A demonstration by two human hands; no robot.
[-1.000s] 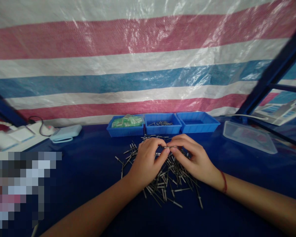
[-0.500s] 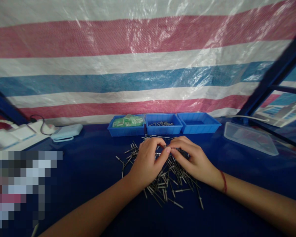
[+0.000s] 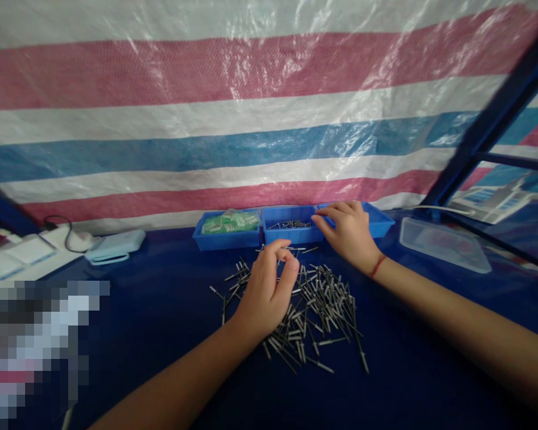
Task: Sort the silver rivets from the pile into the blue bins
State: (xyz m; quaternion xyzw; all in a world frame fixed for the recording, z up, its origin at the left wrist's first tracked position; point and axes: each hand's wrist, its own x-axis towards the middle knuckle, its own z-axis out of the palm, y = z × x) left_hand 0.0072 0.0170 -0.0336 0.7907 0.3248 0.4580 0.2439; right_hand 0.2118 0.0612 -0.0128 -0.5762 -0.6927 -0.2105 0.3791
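Rivets (image 3: 329,298), slim metal pins with thicker, silvery sleeves at one end, lie in a loose, crisscross heap on the smooth, dark blue table (image 3: 161,334). The left hand (image 3: 266,289) is over the heap's left part, its fingers curled and the thumb close to them, leaving a narrow gap; whether it pinches a rivet I cannot tell. The right hand (image 3: 347,232) is at the bins, wearing a thin red band (image 3: 378,264). Its thumb and forefinger are near each other by the inner edge of the middle bin (image 3: 291,237); whether they hold anything I cannot tell.

The bins are blue plastic, oblong and open-topped. More rivets lie in the middle one; the left bin (image 3: 226,240) holds crinkly, clear-and-green packets (image 3: 231,221); the right bin (image 3: 380,228) is partly behind the hand. A translucent, flat plastic lid (image 3: 443,245) lies to the right. Behind hangs a glossy, woven tarp (image 3: 206,71) striped red, white and blue.
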